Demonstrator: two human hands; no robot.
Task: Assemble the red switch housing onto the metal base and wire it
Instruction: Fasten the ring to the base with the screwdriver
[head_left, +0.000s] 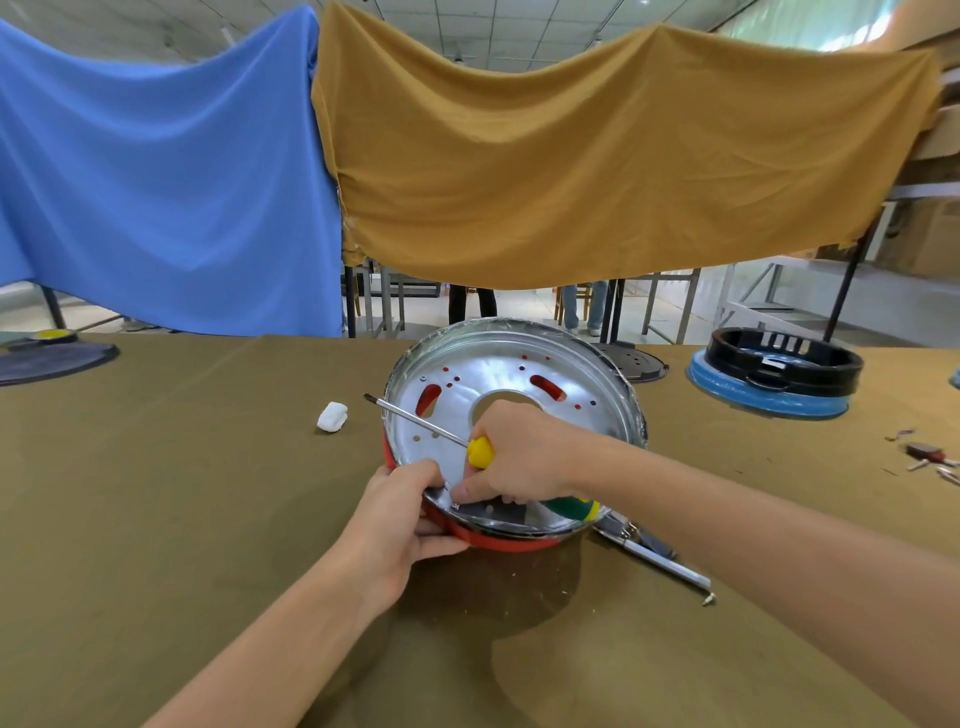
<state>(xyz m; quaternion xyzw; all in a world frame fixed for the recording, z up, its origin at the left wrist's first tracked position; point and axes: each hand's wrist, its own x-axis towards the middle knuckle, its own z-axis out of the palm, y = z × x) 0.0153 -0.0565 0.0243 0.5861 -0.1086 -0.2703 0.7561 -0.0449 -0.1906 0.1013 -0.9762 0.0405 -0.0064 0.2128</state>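
Your left hand (400, 512) grips the near-left rim of the assembly: the thumb lies under the red switch housing (498, 540) and the other fingers curl over the edge onto the metal base (493, 379). The base is a shiny round plate with a central hole, two oblong slots and several small holes through which red shows. It sits on top of the red housing, tilted up toward you, and the pair rests on the olive-covered counter (182, 493) just in front of you, near the middle.

Your right hand (519, 452) holds a screwdriver (480, 451). The fingers are wrapped round its yellow-and-green handle, and the thumb and a fingertip press down at the near edge of the plate, close beside your left fingers. Whether they pinch something small there, you cannot tell. The screwdriver's shaft points up and left across the plate, with its tip past the plate's left edge.

A small white lump (332, 417) lies on the counter left of the base, apart from it. A metal tool (660, 558) lies just right of the housing. Further right stands a black ring on a blue ring (769, 374). Blue cloth (156, 182) and mustard cloth (571, 156) hang behind the counter.
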